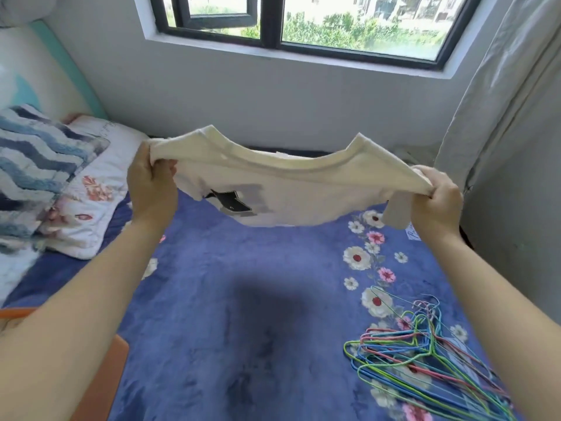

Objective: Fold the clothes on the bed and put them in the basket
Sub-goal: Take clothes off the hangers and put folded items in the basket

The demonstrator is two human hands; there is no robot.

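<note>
Cloth of this kind, a cream-white T-shirt (303, 189) with a dark print on its front, looks light, soft and wholly limp: it sags between its two held ends and will keep no shape unless it is laid flat or pulled taut. It hangs in the air above the bed (243, 329), collar toward the camera and body drooping away, touching nothing below. The left hand (151, 183) has its grip closed on one shoulder end and the right hand (437, 202) pinches the other, which seems the sound place to hold it, since the shoulder seams let the shirt be stretched and lowered evenly; a label (397, 214) dangles just beside the right hand. The bed carries a plush blue blanket with flowers, likely soft but grippy enough to hold a fold. A tangle of coloured wire hangers (425, 354) lies near the right edge, well apart from the shirt, and a floral pillow (91, 189) under a striped throw (36, 159) sits at the left. Beyond are a grey wall, a dark-framed window (273, 22) and a pale curtain (501, 101). An orange edge (100, 375) shows at lower left; whether it is the basket I cannot tell.
</note>
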